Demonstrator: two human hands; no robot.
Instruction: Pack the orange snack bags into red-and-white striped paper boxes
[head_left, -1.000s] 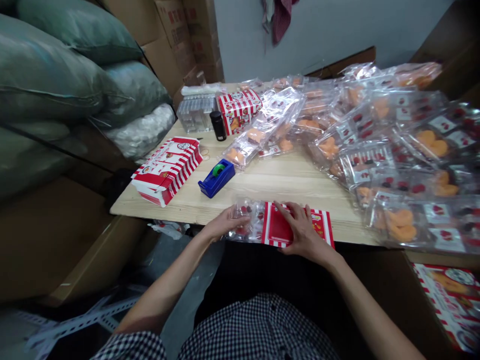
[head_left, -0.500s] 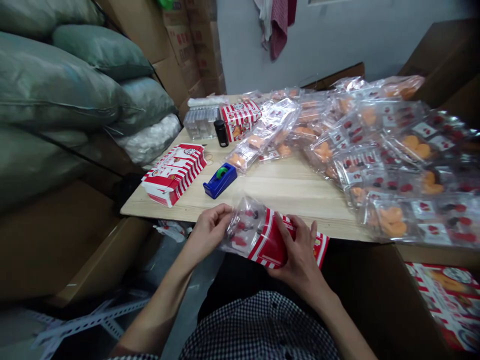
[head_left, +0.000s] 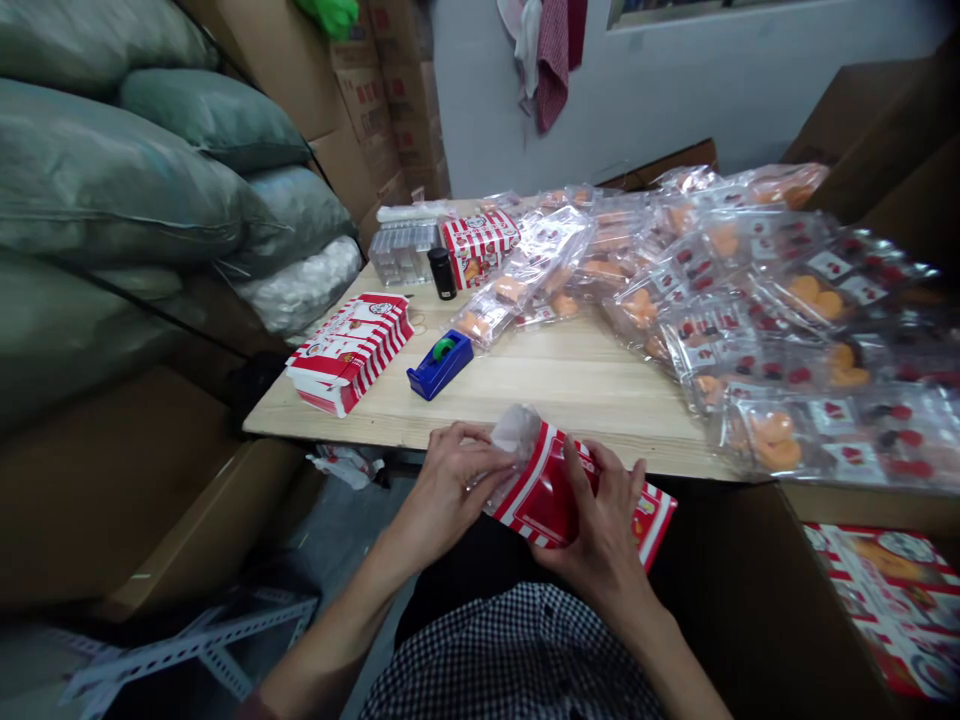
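A red and white striped box [head_left: 551, 490] lies tilted in front of the table's near edge, its left end open. My right hand [head_left: 604, 520] is wrapped around the box, fingers over its upper side and thumb below. At the open end, my left hand [head_left: 465, 475] pinches a clear plastic bag [head_left: 517, 430], most of which is inside the box. The bag's contents are hidden now; only its crumpled end sticks out.
On the wooden table [head_left: 570, 375] are a blue tape dispenser [head_left: 441, 365], striped boxes [head_left: 351, 350], a black bottle [head_left: 442, 273] and clear containers [head_left: 403, 252]. Bagged orange pieces [head_left: 776, 440] pile up at right. An open carton [head_left: 870, 510] holds flat printed boxes. Stuffed sacks [head_left: 135, 180] stand left.
The bag has gone deeper into the striped box, and the red pieces in it no longer show. My left hand has moved right, up to the box opening. My right hand keeps its hold.
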